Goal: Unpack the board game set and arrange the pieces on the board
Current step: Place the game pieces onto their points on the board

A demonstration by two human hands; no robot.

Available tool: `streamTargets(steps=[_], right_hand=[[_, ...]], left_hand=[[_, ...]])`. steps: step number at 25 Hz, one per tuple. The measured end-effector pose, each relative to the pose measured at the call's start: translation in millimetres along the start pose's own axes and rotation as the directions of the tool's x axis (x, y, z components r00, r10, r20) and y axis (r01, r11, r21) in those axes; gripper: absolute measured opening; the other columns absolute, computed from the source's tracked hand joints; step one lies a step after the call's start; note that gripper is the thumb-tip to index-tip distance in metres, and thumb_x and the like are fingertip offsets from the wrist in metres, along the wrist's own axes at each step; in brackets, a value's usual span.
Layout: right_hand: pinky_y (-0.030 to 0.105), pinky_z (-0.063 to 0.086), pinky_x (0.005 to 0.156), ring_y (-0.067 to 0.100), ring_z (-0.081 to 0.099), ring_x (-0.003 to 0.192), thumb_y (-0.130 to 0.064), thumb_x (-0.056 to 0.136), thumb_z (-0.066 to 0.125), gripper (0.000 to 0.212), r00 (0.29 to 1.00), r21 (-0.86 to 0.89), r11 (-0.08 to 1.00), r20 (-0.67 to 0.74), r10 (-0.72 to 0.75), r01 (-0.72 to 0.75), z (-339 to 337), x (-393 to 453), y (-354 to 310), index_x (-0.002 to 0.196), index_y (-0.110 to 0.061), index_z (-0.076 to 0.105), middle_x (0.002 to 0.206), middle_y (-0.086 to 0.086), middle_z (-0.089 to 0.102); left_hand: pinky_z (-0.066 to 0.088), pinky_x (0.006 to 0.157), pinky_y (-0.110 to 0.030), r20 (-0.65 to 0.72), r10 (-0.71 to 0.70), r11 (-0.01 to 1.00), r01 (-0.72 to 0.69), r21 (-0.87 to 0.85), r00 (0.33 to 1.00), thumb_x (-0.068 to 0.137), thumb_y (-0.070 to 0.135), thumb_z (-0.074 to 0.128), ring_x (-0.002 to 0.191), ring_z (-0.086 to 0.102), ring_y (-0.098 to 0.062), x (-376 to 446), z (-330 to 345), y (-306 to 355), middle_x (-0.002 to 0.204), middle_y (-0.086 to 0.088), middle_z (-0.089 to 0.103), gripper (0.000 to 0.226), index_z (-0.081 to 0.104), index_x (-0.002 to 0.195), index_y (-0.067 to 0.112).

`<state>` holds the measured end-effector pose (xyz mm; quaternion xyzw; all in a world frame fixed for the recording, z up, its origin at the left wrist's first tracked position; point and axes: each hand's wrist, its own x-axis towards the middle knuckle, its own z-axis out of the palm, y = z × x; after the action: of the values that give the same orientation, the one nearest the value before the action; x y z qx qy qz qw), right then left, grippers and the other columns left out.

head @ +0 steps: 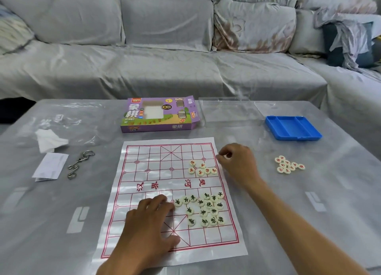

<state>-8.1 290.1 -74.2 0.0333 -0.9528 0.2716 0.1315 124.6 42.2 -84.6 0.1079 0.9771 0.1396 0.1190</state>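
A: What is nearest?

B: The left hand (150, 219), lying palm down on the near half of the paper board (156, 159), fingers (162, 200) straight and flat, pressing the sheet and holding nothing.

A: And the pieces?

B: Just right of that hand, a loose cluster of black-lettered pieces (203, 207) lies on the board's near right quarter, touching or close together, not set on the line crossings. Farther up, a smaller group of red-lettered pieces (203, 168) sits on the far right part of the board.

A: The other hand?

B: The right hand (237, 161) is at the board's right edge, beside the red group. Its fingers are curled with thumb and forefinger drawn together; whether they pinch a piece I cannot tell.

A: Anything off the board?

B: More red-lettered pieces form a second heap (289, 164) on the tabletop (340, 192), well right of the board. Beyond that stands a blue tray (292, 127). Behind the board lies the purple box (158, 114), and a grey-covered sofa (165, 48) fills the background.
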Motion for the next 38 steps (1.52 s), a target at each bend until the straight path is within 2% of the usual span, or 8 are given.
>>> streamTargets(steps=[6, 8, 11, 14, 23, 27, 32, 38], right_hand=[[0.030, 0.052, 0.077, 0.014, 0.061, 0.085, -0.024, 0.091, 0.057, 0.021, 0.984, 0.000, 1.000, 0.178, 0.023, -0.024, 24, 4, 3, 0.089, -0.015, 0.076, 0.098, -0.005, 0.070], [0.030, 0.053, 0.079, 0.014, 0.062, 0.084, -0.021, 0.092, 0.058, 0.018, 0.989, 0.051, 0.993, 0.113, 0.099, -0.105, -1, 6, 21, 0.090, -0.014, 0.074, 0.098, -0.004, 0.069], [0.035, 0.050, 0.080, 0.019, 0.058, 0.089, -0.023, 0.090, 0.058, 0.014, 0.946, -0.137, 0.939, -0.119, 0.301, -0.316, -47, -2, 73, 0.096, -0.018, 0.069, 0.103, 0.002, 0.065], [0.036, 0.046, 0.078, 0.030, 0.056, 0.097, -0.025, 0.088, 0.053, 0.018, 0.897, -0.319, 0.843, -0.060, 0.438, -0.433, -69, -25, 114, 0.101, -0.019, 0.065, 0.108, 0.006, 0.056], [0.025, 0.030, 0.068, 0.021, 0.057, 0.085, -0.008, 0.084, 0.055, 0.018, 0.954, -0.270, 0.923, 0.043, 0.297, -0.275, -59, -27, 112, 0.083, -0.016, 0.071, 0.095, 0.001, 0.060], [0.022, 0.044, 0.072, 0.014, 0.061, 0.082, -0.012, 0.080, 0.066, 0.012, 0.959, -0.074, 0.958, 0.040, 0.282, -0.278, -50, -22, 74, 0.089, -0.016, 0.073, 0.089, -0.002, 0.066], [0.026, 0.054, 0.072, 0.007, 0.063, 0.076, -0.018, 0.083, 0.070, 0.001, 0.999, 0.092, 0.995, 0.018, 0.044, -0.046, 10, 16, -7, 0.084, -0.017, 0.070, 0.082, -0.007, 0.068], [0.034, 0.044, 0.077, 0.020, 0.055, 0.083, -0.037, 0.091, 0.059, 0.032, 0.987, -0.116, 0.986, 0.125, -0.104, 0.119, 32, 13, -9, 0.072, -0.013, 0.068, 0.081, -0.004, 0.069]], left_hand=[[0.030, 0.102, -0.038, 0.000, -0.004, 1.000, 0.004, -0.009, 1.000, 0.056, 0.074, 0.031, 0.137, 0.022, -0.012, 3, 3, -3, 0.149, 0.023, 0.021, 0.084, 0.037, 0.134, 0.044], [0.031, 0.100, -0.037, -0.023, -0.004, 1.000, 0.004, -0.021, 1.000, 0.049, 0.074, 0.023, 0.135, 0.024, -0.012, 2, 3, -3, 0.147, 0.023, 0.023, 0.090, 0.039, 0.133, 0.044], [0.031, 0.102, -0.036, -0.039, 0.000, 1.000, -0.001, -0.025, 0.999, 0.055, 0.073, 0.030, 0.136, 0.024, -0.011, 0, 2, 0, 0.148, 0.024, 0.024, 0.085, 0.038, 0.134, 0.044], [0.032, 0.102, -0.037, -0.025, -0.017, 1.000, 0.016, -0.023, 1.000, 0.060, 0.069, 0.040, 0.137, 0.024, -0.012, -1, -1, 4, 0.149, 0.024, 0.024, 0.080, 0.038, 0.136, 0.044], [0.031, 0.103, -0.037, -0.016, -0.010, 0.999, 0.010, -0.034, 1.000, 0.063, 0.069, 0.041, 0.138, 0.024, -0.011, -5, -4, 8, 0.150, 0.023, 0.024, 0.078, 0.037, 0.137, 0.044], [0.030, 0.103, -0.034, -0.039, 0.011, 1.000, -0.012, -0.024, 0.999, 0.070, 0.066, 0.048, 0.136, 0.022, -0.010, -4, -3, 6, 0.148, 0.024, 0.021, 0.071, 0.035, 0.136, 0.044], [0.029, 0.105, -0.034, -0.044, 0.021, 1.000, -0.021, 0.001, 0.999, 0.076, 0.066, 0.053, 0.136, 0.021, -0.009, -2, -3, 4, 0.148, 0.025, 0.019, 0.068, 0.032, 0.137, 0.044], [0.029, 0.106, -0.035, -0.046, 0.017, 1.000, -0.018, -0.004, 0.999, 0.077, 0.065, 0.053, 0.137, 0.020, -0.009, 0, -1, -1, 0.148, 0.025, 0.018, 0.066, 0.032, 0.136, 0.044]])
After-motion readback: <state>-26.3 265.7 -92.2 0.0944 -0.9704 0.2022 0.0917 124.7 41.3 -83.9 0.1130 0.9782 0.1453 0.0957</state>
